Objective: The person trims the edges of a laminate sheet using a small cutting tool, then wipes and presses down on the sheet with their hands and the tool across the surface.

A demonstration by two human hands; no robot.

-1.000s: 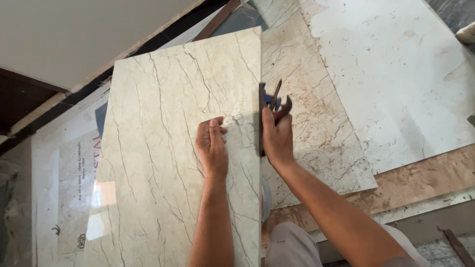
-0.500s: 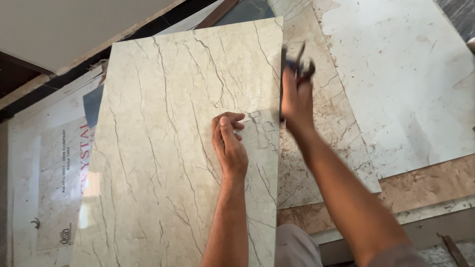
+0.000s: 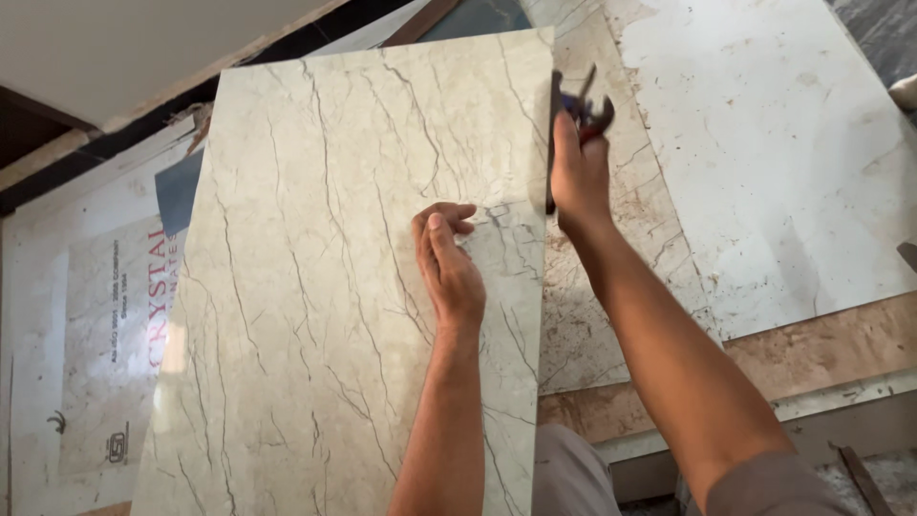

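Nearest you, your left hand (image 3: pixel 449 263) is lying palm down on the large beige veined tile (image 3: pixel 353 277), fingers closed together and pressing flat rather than gripping anything. The tile is lying tilted across the stack in front of your knees, its long right edge running up toward the top of the view. Just beyond, your right hand (image 3: pixel 576 177) is wrapping around a dark hand tool (image 3: pixel 583 107) with reddish handles, fist closed on it, the tool sitting right against that right edge near the far corner. Judgement: the tile is looking stiff, heavy and glossy, so likely slick under a flat palm and brittle at edges and corners; the safest hold is seeming to be along both long edges, not at a corner. Farther right, a pale stained slab (image 3: pixel 764 143) is lying flat, well apart from your hands. At far left, a printed cardboard sheet (image 3: pixel 105 325) is showing beneath the tile.
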